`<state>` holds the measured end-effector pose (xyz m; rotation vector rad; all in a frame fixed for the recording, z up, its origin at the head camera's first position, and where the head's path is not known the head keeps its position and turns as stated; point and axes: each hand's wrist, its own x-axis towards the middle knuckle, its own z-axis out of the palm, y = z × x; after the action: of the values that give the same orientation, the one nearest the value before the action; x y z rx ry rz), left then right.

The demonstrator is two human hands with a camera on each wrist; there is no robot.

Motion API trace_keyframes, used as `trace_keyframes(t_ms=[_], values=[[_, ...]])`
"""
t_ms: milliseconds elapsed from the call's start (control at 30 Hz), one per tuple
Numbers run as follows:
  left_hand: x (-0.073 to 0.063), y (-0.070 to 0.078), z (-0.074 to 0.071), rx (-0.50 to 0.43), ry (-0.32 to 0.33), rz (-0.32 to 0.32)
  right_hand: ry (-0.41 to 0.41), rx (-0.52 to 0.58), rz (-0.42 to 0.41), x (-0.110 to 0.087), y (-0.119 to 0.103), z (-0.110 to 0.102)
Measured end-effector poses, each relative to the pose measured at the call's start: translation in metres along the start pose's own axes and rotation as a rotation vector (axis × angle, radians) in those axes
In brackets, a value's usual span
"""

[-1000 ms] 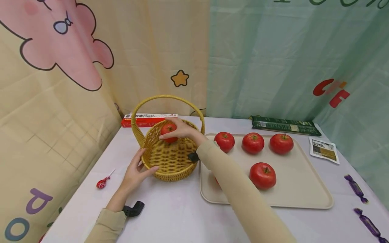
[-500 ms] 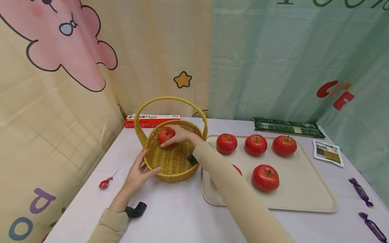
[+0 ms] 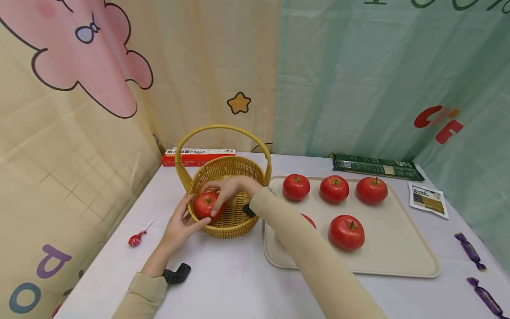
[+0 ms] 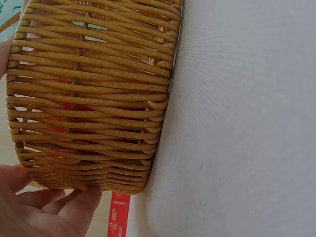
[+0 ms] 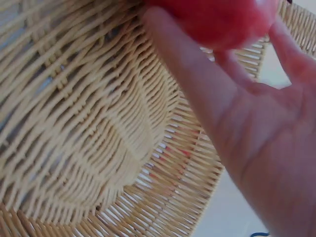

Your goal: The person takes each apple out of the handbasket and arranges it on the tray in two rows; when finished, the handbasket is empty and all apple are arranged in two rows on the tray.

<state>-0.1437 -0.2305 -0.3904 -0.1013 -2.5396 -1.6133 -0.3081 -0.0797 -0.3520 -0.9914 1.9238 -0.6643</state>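
Note:
Inside the yellow wicker basket (image 3: 235, 221), my right hand (image 3: 233, 188) grips a red apple (image 3: 204, 204) near the left front wall. Fingers and thumb lie around the fruit, and the right wrist view shows the apple (image 5: 222, 22) between them. My left hand (image 3: 177, 228) holds the basket's left rim, thumb over the front edge. In the left wrist view, fingers of my left hand (image 4: 54, 207) touch the outside of the woven wall (image 4: 94, 98), with red showing through its gaps. A tall handle arches over the basket.
A beige tray (image 3: 394, 248) at the right bears several red apples, one partly behind my right sleeve. A red pasta box (image 3: 191, 157) lies behind the basket. Around the edges are a green packet (image 3: 376, 167), a white sachet (image 3: 428, 200), wrapped purple candies (image 3: 470, 251) and a lollipop (image 3: 136, 238).
My right hand has brought the apple from the back of the basket forward and slightly left, to the front left wall. The left hand stays on the rim.

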Motion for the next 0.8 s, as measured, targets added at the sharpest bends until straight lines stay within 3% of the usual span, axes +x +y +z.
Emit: trace_keyframes(t_ms=[133, 233, 500, 633, 800], values=[[0.0, -0.001, 0.0, 0.001, 0.004, -0.004, -0.095, 0.053, 0.073, -0.002, -0.005, 0.006], [0.002, -0.006, 0.0, -0.002, 0.004, -0.007, -0.086, 0.043, 0.108, -0.003, -0.007, 0.007], [0.012, -0.04, 0.004, 0.021, 0.003, -0.011, -0.043, -0.013, 0.112, -0.01, -0.006, 0.002], [0.014, -0.042, 0.003, 0.021, 0.007, -0.003, 0.013, -0.023, 0.08, -0.028, -0.016, -0.009], [0.015, -0.044, 0.0, 0.021, 0.005, -0.006, 0.106, -0.153, -0.024, -0.066, -0.03, -0.026]])
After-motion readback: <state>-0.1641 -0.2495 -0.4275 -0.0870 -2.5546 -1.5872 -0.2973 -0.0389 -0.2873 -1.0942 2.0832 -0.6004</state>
